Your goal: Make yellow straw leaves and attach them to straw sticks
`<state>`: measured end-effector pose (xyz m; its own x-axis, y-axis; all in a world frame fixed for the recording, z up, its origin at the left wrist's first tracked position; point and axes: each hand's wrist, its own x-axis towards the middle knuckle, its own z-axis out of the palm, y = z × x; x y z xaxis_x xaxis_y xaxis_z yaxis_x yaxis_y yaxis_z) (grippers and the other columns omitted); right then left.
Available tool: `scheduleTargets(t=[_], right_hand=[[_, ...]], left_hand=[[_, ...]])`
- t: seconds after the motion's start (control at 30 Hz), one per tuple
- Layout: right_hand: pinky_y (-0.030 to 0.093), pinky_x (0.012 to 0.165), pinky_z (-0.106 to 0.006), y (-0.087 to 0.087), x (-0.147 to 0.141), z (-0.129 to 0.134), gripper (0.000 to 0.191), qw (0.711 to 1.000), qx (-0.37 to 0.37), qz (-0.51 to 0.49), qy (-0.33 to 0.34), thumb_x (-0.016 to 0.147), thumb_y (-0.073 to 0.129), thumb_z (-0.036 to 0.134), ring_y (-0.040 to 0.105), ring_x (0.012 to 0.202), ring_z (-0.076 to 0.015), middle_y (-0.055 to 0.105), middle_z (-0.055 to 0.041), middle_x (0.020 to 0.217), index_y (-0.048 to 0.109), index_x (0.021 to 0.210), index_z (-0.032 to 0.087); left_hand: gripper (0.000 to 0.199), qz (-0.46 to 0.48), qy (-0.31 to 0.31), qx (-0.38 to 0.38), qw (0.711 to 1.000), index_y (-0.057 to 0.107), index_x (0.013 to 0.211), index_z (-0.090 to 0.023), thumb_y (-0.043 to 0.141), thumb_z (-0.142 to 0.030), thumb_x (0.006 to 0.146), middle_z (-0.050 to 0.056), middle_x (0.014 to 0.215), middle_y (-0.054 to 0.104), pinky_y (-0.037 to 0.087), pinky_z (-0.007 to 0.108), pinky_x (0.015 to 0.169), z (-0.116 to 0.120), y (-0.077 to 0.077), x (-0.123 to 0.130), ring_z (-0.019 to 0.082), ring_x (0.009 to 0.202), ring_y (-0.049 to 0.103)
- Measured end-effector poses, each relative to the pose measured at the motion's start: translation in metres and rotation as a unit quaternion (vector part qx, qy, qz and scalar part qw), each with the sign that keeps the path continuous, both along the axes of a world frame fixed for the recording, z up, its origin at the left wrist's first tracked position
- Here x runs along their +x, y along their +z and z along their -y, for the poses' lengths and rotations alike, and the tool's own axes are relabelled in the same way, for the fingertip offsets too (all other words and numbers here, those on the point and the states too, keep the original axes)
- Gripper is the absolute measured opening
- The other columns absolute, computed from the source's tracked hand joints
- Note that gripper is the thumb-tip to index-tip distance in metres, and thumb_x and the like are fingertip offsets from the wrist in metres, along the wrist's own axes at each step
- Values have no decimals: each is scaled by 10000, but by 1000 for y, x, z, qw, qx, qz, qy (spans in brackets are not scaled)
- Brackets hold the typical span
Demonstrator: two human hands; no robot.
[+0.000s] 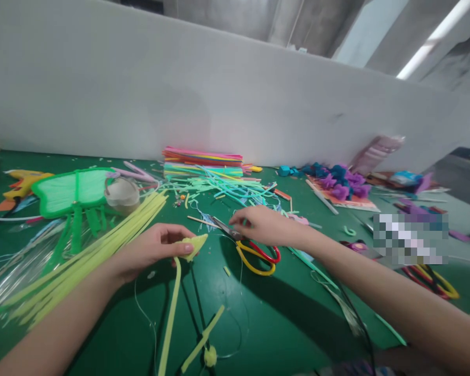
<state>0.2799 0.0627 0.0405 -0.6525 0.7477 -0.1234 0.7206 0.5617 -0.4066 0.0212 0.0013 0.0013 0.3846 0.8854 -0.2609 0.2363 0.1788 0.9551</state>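
Observation:
My left hand (160,245) is closed, pinching a folded yellow pipe-cleaner piece (196,244) that comes to a point at its right end. From it a long yellow pipe cleaner (171,313) hangs down toward the front edge. My right hand (258,224) has its fingers curled down at the pivot of a pair of scissors (254,269) with red and yellow handles. The blades point up and to the left. Below the hands are a short yellow strip (204,337) and a small fuzzy yellow ball (210,356) on a dark stem.
Yellow pipe cleaners (113,248) lie bundled at left, beside a green fuzzy wing-like shape (72,193) and a yellow glue gun (25,183). Coloured pipe cleaners (203,159) are stacked by the white partition (141,89). Purple and blue flowers (340,185) and more scissors (434,279) are at right.

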Motion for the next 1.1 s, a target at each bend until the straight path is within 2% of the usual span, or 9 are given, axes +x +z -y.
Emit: scheduleTargets(t=[0.03, 0.1, 0.13, 0.2, 0.3, 0.5, 0.7, 0.87, 1.1], right_hand=[[431, 581, -236, 4, -8, -2, 288, 995, -86, -56, -12, 913, 494, 378, 616, 662, -128, 706, -52, 827, 695, 886, 174], [458, 576, -225, 6, -23, -3, 363, 953, -261, -151, -40, 882, 518, 486, 623, 691, -120, 710, -58, 901, 698, 869, 171], [460, 569, -217, 5, -30, -3, 358, 930, -321, -176, -45, 847, 565, 500, 620, 684, -113, 708, -59, 894, 698, 830, 168], [452, 553, -197, 1, -39, -3, 314, 901, -382, -199, -57, 772, 667, 481, 613, 675, -99, 705, -51, 870, 694, 773, 168], [443, 535, -182, -3, -43, -2, 284, 897, -390, -197, -72, 723, 722, 448, 603, 655, -86, 702, -43, 828, 698, 738, 165], [460, 534, -193, 1, -41, 1, 298, 903, -380, -180, -89, 744, 697, 448, 627, 644, -100, 708, -60, 812, 699, 727, 151], [471, 552, -183, 1, -45, 10, 252, 906, -370, -192, -78, 791, 661, 405, 648, 664, -99, 707, -45, 816, 696, 760, 157], [468, 536, -176, -4, -48, 13, 263, 894, -391, -200, -93, 850, 595, 376, 652, 630, -94, 700, -51, 815, 677, 766, 141], [476, 538, -162, -10, -48, 12, 201, 870, -423, -221, -128, 834, 632, 320, 663, 632, -88, 712, -59, 853, 683, 800, 128]], left_hand=[[326, -2, 0, 3, 1000, 696, 971, -192, 713, -430, 749, 68, 941, 724, 464, 285, 764, 0, 1, 0, 211, 891, 636], [323, -4, 1, 8, 1000, 701, 965, -190, 716, -427, 746, 62, 927, 718, 462, 281, 758, 0, 1, 0, 205, 874, 628], [321, -4, 1, 11, 1000, 704, 962, -190, 719, -424, 744, 58, 921, 715, 461, 279, 758, 0, 2, 0, 202, 869, 623], [317, -4, 1, 12, 1000, 709, 956, -192, 724, -419, 735, 51, 910, 709, 462, 279, 751, -1, 2, 0, 201, 857, 615], [292, -1, 0, 7, 1000, 712, 948, -203, 724, -401, 734, 42, 893, 699, 466, 274, 713, 0, 2, 0, 197, 833, 603], [301, 4, 2, 0, 1000, 720, 957, -208, 727, -397, 723, 49, 878, 690, 472, 265, 669, 1, 3, 1, 197, 811, 596], [352, -5, 3, -13, 1000, 726, 950, -196, 748, -433, 691, 67, 876, 711, 475, 275, 670, -1, 2, -2, 205, 807, 616], [344, -6, 0, -6, 1000, 722, 940, -193, 733, -448, 710, 63, 876, 703, 474, 267, 665, 0, 2, -2, 196, 801, 607], [367, -22, -3, -9, 1000, 720, 944, -183, 738, -453, 696, 56, 831, 691, 474, 270, 664, -2, 1, -1, 209, 802, 615]])
